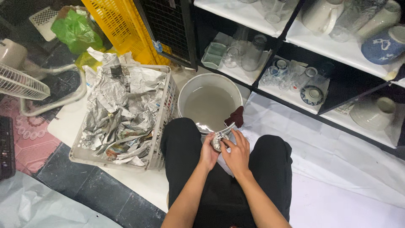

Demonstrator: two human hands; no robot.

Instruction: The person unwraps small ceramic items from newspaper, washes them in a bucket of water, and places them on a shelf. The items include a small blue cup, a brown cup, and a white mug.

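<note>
Roughly, left to right: white fan guard (19,84) at the far left edge, green plastic bag (76,30) behind it, next to a yellow crate (116,27). White slatted basket (162,126) sits on the floor, filled with crumpled newspaper (120,114).

Just right of the basket, a grey bucket (209,99) holds cloudy water; a dark red cloth (236,117) hangs over its near rim.

Person seated, knees in black trousers on either side of the bucket's near edge. Left hand (208,152) has its fingers curled around a small newspaper-wrapped object (218,140), gripping it from the left. Right hand (237,154) is touching the same object from the right, fingers bent onto the wrapping, thumb and forefinger pinching at the paper. Object sits between both hands, just in front of the bucket rim, above the lap. What's inside the wrapping: cannot tell.

Right of that, black-framed shelves with white boards: clear glass jars (249,52) on the lower shelf, small patterned cups (280,67) and a blue-patterned bowl (312,95) beside them, a pale upturned bowl (373,113) further right. Upper shelf carries a white jug (320,14) and a blue-and-white pot (384,45).
</note>
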